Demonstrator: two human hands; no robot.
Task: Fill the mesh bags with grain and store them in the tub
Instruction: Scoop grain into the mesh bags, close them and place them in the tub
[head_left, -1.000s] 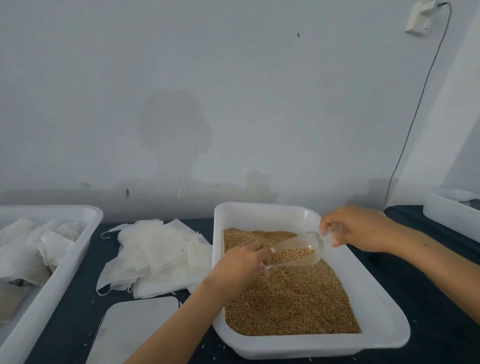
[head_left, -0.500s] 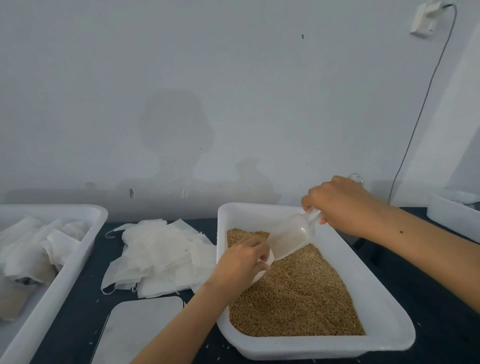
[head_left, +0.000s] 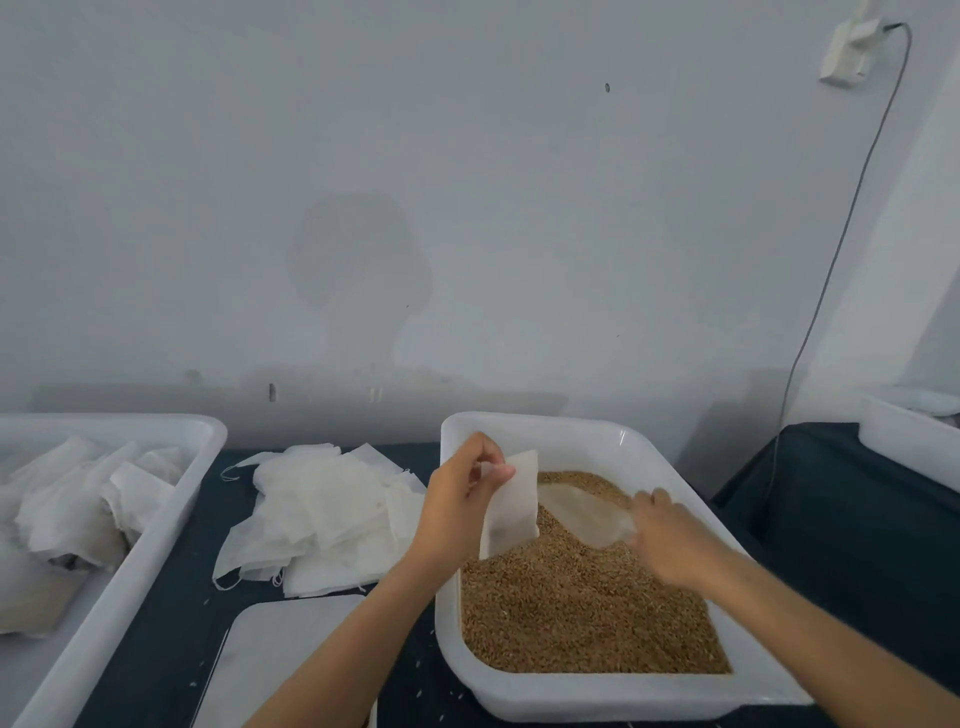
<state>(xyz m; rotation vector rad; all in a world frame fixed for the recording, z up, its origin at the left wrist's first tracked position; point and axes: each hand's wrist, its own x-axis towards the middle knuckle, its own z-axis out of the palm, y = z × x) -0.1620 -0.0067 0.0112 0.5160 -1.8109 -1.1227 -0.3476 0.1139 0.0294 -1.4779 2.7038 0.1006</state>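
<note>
Since half a second back, you lifted the mesh bag (head_left: 511, 506) clear of the grain (head_left: 587, 608), and your scoop (head_left: 587, 514) dropped from its tipped pour down onto the heap. Your left hand (head_left: 460, 512) pinched the bag's top edge between thumb and fingers, wrist cocked up, the bag hanging upright with its bottom touching the grain. Your right hand (head_left: 672, 540) gripped the clear scoop's handle, the scoop lying low on the grain just beside the bag. Far left, the storage tub (head_left: 171, 499) held white bags already. Next came the loose pile of empty bags (head_left: 322, 514) on the dark table (head_left: 171, 618), a flat white lid (head_left: 280, 665) near you. The grain tray (head_left: 587, 441) sat centre-right. Behind, a grey wall (head_left: 467, 208) with a cable (head_left: 831, 260) running down its right side.
</note>
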